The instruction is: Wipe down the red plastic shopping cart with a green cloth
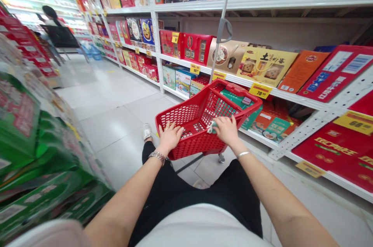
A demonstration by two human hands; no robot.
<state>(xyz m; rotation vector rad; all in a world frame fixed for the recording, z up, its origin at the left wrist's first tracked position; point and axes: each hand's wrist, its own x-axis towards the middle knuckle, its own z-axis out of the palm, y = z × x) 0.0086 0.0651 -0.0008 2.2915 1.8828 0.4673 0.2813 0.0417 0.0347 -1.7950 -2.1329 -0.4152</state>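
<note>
Supermarket aisle, pale glossy floor tiles. Left hand: grip curled over the near rim of the red basket, which stands on the floor just ahead of the knees. Right hand: grip closed on a small pale item at that rim. Basket is rigid plastic lattice, tilted. A flat green box lies inside. Beyond it, white metal shelves carry glossy cardboard gift boxes.

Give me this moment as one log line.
left hand: grips red basket rim | right hand: on rim with small pale item | inside: green box
</note>
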